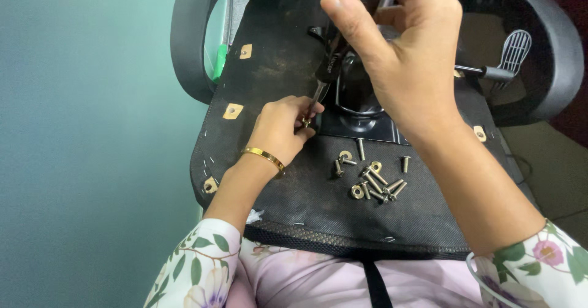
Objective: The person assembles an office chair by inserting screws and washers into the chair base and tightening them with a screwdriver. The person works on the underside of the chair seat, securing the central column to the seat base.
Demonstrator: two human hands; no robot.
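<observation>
Two hands were in view, the left hand (283, 127) and the right hand (401, 57). One screwdriver (327, 69) stood between them. About ten loose bolts (376, 182) and roughly three washers (357, 191) lay in a cluster at five o'clock from the left hand; overlap made an exact count impossible. Four tan patches (233, 110) showed on the one upturned seat base (275, 50): three at nine o'clock, one at three. One gold bangle (264, 156) circled the left wrist.

screwdriver (327, 63) handle hidden inside right hand (404, 57) | tip and screw covered by left hand (283, 127) fingers | chair armrests cut off at top edge
</observation>
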